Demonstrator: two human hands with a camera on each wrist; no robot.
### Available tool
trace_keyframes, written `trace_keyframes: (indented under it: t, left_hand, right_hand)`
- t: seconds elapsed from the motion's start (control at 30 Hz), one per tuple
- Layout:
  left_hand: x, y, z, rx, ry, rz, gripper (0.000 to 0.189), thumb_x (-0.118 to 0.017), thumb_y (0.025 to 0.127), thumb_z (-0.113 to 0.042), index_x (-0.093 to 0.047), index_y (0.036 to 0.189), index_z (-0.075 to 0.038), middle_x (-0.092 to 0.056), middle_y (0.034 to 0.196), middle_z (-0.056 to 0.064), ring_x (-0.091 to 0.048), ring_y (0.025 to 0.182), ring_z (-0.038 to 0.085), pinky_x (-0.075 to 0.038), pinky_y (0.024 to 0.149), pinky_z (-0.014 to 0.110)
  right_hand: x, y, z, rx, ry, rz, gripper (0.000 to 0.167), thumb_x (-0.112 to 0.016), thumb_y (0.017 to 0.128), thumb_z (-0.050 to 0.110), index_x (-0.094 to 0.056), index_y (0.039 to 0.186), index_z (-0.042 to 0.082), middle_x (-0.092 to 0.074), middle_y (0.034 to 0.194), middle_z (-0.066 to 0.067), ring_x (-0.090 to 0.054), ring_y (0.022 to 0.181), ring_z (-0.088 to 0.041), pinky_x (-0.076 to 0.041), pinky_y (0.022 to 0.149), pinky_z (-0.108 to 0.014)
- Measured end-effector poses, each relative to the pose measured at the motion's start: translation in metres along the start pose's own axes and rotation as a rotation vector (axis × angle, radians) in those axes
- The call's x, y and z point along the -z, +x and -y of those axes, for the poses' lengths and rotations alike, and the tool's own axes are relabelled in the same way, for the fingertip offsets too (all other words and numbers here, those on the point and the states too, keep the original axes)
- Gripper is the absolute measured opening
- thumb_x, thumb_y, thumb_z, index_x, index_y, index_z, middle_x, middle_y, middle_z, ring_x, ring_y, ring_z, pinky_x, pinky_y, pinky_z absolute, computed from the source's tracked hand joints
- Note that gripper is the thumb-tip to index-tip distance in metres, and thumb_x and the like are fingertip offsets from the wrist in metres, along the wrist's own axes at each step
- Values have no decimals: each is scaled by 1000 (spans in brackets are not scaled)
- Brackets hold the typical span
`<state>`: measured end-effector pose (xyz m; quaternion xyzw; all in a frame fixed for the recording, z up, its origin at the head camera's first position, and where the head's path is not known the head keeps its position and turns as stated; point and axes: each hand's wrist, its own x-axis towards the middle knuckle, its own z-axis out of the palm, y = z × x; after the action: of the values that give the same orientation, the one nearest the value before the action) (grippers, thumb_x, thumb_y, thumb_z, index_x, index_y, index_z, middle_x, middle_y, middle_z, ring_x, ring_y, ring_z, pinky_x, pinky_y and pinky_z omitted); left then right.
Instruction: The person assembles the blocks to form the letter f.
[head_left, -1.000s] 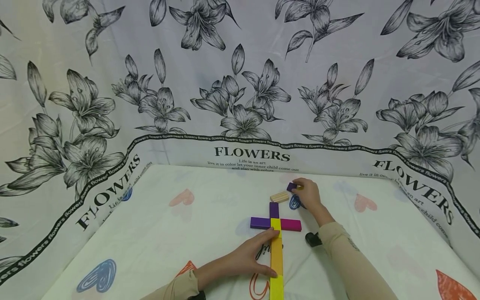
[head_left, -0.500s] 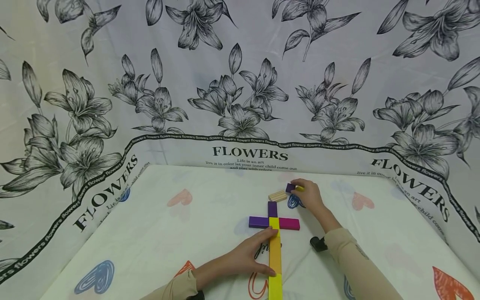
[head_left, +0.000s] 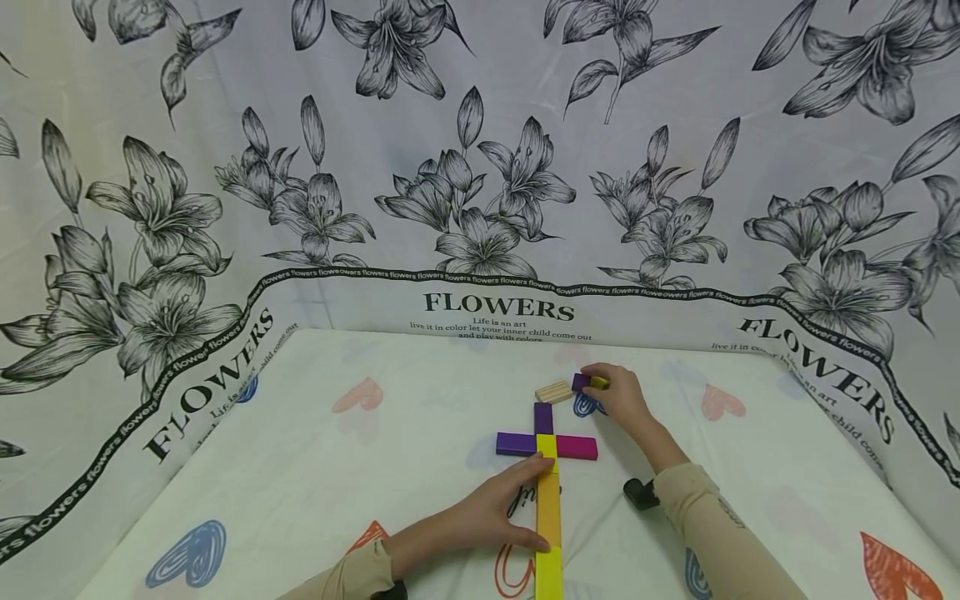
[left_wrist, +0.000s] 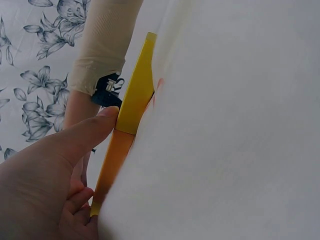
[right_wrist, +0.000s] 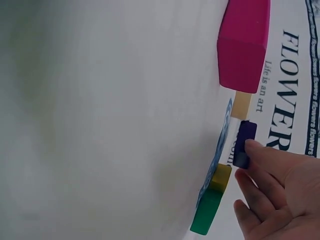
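Observation:
My left hand [head_left: 491, 512] lies along the left side of a row of yellow and orange blocks, thumb and forefinger spread apart. In the left wrist view its thumb touches a yellow block [left_wrist: 136, 92] near the joint with an orange block [left_wrist: 109, 162]. At the row's far end, purple blocks [head_left: 516, 444] and a magenta block [head_left: 576, 447] make a cross shape. Farther back, my right hand [head_left: 621, 398] pinches a small purple block [right_wrist: 245, 142] between thumb and fingers. Close by its fingers is a yellow block [right_wrist: 220, 177] with a green block [right_wrist: 207, 212] against it.
Plain wooden blocks [head_left: 553, 392] lie just left of the pinched purple block. A white cloth with printed hearts [head_left: 420, 467] covers the table. Flower-printed curtain [head_left: 487, 208] rises behind and at both sides.
My right hand has drawn slightly nearer with the purple block, and more of the yellow block shows by its fingers. The left hand stays put; the head view has shifted slightly.

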<state>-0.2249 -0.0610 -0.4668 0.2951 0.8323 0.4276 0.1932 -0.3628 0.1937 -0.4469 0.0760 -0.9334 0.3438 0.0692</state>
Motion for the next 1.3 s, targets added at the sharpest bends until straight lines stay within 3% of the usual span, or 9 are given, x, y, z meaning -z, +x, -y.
trace_keyframes:
  t: [0.4, 1.3]
  left_hand:
    - [1, 0, -2, 13, -3, -4, 90, -81, 77, -43, -30, 151, -37, -27, 159, -18, -23, 151, 13, -28, 120, 50]
    - [1, 0, 4, -41, 17, -5, 91, -80, 78, -45, -29, 152, -33, -26, 161, -13, -23, 151, 14, -28, 122, 46]
  right_hand:
    - [2, -3, 2, 8, -11, 9, 35, -68, 90, 7, -64, 124, 3, -65, 128, -19, -52, 128, -40, -40, 111, -56]
    - [-1, -7, 8, 30, -111, -2, 31, -69, 87, 3, -67, 118, 0, -68, 121, -20, -57, 119, -40, -45, 107, -54]
